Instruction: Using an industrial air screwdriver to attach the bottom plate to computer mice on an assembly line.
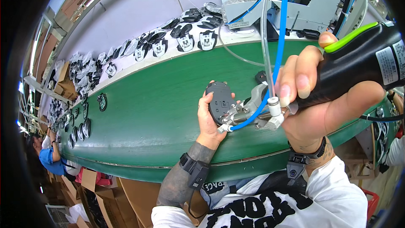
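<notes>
Green desk point(160, 101), bordered along its far edge by a white shelf point(236, 37) of black-and-white shells point(184, 42); an open white box point(249, 10) stands behind them. Dark pieces point(80, 133) form a row toward the left end. Blue hose point(282, 29) and clear tube point(265, 29) descend across the view to the powered driver point(358, 59), partly screening a small dark part point(260, 77) on the desk. Dark grey housing point(219, 97): raised over the desk's near half, within my left grip point(206, 120), which is closed about its sides. My right grip point(308, 114) is wrapped round the driver's thick body; its metal nozzle point(240, 117) overlaps the housing's lower right, contact indeterminable. My left forearm point(181, 181) extends over the near edge; my right wrist is raised at the right, the driver pointing leftward.
</notes>
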A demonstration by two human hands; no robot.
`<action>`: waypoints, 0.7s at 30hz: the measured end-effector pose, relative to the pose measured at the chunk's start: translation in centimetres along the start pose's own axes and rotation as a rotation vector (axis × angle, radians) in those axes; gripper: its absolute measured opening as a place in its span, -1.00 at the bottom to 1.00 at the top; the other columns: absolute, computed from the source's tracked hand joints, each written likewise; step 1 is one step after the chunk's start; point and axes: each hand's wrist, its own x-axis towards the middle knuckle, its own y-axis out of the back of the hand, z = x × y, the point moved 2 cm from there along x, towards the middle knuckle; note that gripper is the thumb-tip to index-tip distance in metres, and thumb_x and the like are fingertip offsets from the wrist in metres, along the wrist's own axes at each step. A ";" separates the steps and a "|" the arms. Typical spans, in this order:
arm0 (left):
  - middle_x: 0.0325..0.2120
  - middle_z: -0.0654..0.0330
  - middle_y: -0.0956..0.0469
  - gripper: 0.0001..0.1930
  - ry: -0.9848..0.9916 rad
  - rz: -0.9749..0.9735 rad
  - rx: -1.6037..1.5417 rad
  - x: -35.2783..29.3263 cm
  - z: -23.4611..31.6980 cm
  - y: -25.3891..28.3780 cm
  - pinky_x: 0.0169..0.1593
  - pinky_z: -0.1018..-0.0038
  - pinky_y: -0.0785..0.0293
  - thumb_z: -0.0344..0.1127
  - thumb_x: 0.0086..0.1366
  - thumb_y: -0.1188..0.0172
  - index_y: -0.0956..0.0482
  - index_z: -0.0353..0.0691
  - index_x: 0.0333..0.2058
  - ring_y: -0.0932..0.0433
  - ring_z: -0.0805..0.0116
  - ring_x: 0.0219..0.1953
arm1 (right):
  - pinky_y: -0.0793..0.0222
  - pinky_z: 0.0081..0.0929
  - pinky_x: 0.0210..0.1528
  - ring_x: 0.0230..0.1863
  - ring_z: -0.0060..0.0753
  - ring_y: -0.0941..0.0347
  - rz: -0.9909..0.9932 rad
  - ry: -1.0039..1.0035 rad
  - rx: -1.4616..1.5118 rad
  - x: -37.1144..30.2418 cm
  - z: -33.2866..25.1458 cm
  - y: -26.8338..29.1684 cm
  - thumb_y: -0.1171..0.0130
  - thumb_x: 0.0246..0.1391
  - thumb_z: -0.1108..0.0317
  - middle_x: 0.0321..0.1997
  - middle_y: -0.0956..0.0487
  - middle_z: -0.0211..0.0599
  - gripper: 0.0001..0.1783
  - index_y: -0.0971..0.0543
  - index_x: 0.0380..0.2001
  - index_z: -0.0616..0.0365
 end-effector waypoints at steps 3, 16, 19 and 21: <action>-0.11 0.09 -0.35 -0.57 -0.002 0.005 0.012 0.1 -0.1 -0.2 -0.15 0.15 -0.48 -0.18 0.16 0.11 -0.22 -0.09 0.03 -0.45 0.18 -0.21 | -0.15 -0.72 -0.77 -0.74 -0.60 -0.24 0.046 -0.043 0.082 -0.2 -0.2 -0.3 0.26 -0.20 -0.52 -0.66 -0.29 -0.51 -0.07 -0.23 -0.12 0.18; -0.09 0.03 -0.36 -0.46 -0.842 -0.028 1.677 2.5 3.5 1.3 -0.02 0.30 -0.34 -0.22 -0.07 -0.22 -0.37 -0.17 -0.04 -0.40 0.09 -0.09 | -0.11 -0.76 -0.76 -0.77 -0.62 -0.20 -0.124 -0.176 -0.130 1.6 -1.1 1.4 -0.01 -0.16 -0.37 -0.70 -0.24 -0.52 -0.13 -0.21 -0.11 0.27; 0.00 -0.01 -0.31 -0.42 -0.625 0.021 1.706 3.1 2.8 2.1 0.06 0.32 -0.29 -0.13 -0.15 -0.29 -0.43 -0.10 -0.08 -0.34 0.05 0.01 | -0.27 -0.63 -0.76 -0.77 -0.44 -0.28 -0.302 -0.110 0.106 2.6 -1.9 1.4 0.13 -0.01 -0.30 -0.71 -0.34 -0.27 -0.26 -0.29 -0.27 0.31; 0.04 0.00 -0.28 -0.44 -0.556 0.073 1.673 3.3 3.0 2.6 0.05 0.33 -0.30 -0.12 -0.16 -0.29 -0.45 -0.08 -0.09 -0.34 0.07 0.03 | -0.29 -0.60 -0.78 -0.79 -0.42 -0.26 -0.559 -0.186 0.242 3.4 -1.4 1.5 0.22 -0.05 -0.36 -0.71 -0.32 -0.24 -0.17 -0.27 -0.20 0.35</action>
